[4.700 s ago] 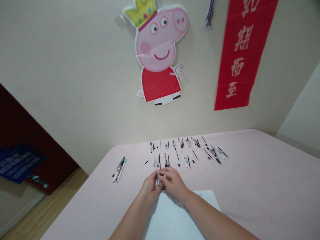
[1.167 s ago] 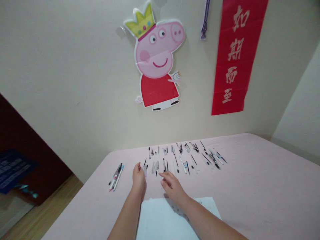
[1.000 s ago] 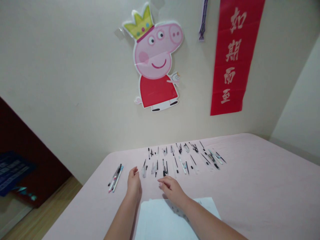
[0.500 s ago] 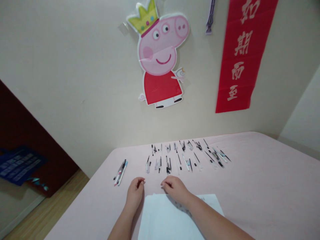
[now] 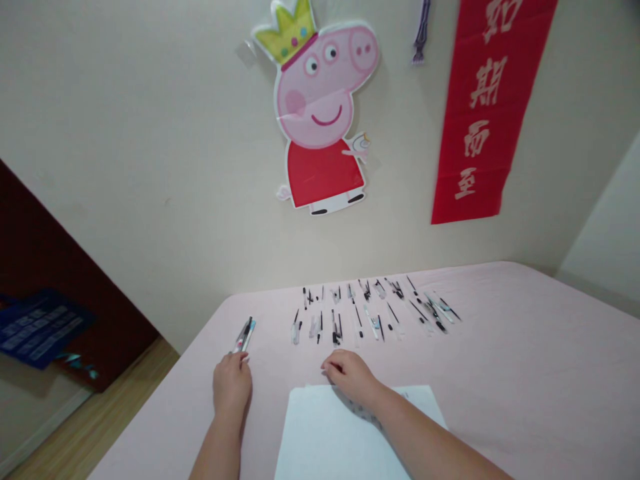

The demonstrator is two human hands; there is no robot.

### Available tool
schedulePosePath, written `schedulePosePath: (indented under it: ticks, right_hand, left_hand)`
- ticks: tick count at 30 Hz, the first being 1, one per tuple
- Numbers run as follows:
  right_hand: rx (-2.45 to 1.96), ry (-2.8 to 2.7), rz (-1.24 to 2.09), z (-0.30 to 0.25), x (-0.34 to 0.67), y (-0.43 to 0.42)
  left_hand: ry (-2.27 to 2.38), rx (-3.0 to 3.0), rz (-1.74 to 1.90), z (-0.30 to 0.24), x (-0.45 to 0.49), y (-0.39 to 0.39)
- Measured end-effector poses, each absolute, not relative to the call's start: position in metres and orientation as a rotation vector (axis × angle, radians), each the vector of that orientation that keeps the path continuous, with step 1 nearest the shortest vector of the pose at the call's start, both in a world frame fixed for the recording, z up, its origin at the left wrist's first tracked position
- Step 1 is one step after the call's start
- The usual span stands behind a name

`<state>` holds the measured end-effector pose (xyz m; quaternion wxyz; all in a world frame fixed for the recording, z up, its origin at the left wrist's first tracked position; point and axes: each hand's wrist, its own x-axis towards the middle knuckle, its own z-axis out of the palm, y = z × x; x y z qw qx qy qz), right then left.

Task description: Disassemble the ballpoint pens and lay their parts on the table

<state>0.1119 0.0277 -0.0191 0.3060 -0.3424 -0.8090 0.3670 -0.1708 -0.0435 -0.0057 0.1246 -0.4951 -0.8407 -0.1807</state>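
My left hand [image 5: 231, 385] lies on the pink table [image 5: 525, 373] at the near end of a small bundle of pens [image 5: 245, 333], fingertips touching them; whether it grips them is hidden. My right hand [image 5: 347, 373] rests with fingers curled at the far edge of a white sheet of paper [image 5: 340, 433], nothing visible in it. Beyond both hands, several taken-apart pen parts [image 5: 373, 312] lie in rows: clear barrels, black refills, small caps.
A wall rises behind the table's far edge, with a cartoon pig cutout [image 5: 320, 107] and a red banner [image 5: 487, 107] on it. The table's left edge drops to a wooden floor [image 5: 75, 427] with a dark cabinet [image 5: 45, 293] beyond.
My left hand has moved left from beside the paper to the bundle of pens. Earlier both hands held a pen barrel together, then set it down among the rows. My right hand has barely moved.
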Motion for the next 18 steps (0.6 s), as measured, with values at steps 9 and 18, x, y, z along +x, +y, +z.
schedulePosePath:
  ticks: [9,18]
  right_hand:
    - [-0.900,-2.136,0.974,-0.017,0.113,0.027]
    - [-0.907,-2.121,0.992,-0.014,0.113,0.025]
  left_hand:
    - [-2.517,-1.232,-0.201,-0.002,-0.167,-0.042]
    - [-2.536,-1.257,-0.150,0.002,-0.161,-0.044]
